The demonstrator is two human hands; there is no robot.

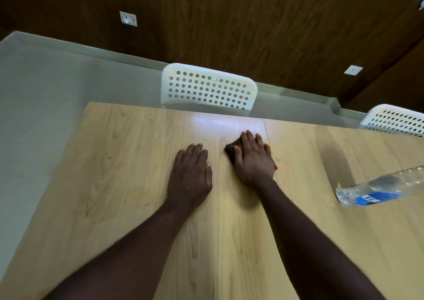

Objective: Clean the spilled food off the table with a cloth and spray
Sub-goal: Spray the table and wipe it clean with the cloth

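My right hand (253, 160) lies flat on a dark cloth (232, 149) and presses it against the light wooden table (114, 162). Only the cloth's left corner and an orange bit at the hand's right edge show; the rest is hidden under the palm. Just to the left, my left hand (190, 169) rests flat on the tabletop with fingers together, holding nothing. A clear plastic bottle (378, 188) with a blue label lies on its side at the right of the table. No spilled food is visible on the wood.
A white perforated chair (207, 88) stands at the table's far edge, a second one (397, 119) at the far right. Grey floor lies to the left, and a dark wood wall with sockets stands behind. A seam runs across the tabletop beside my right hand.
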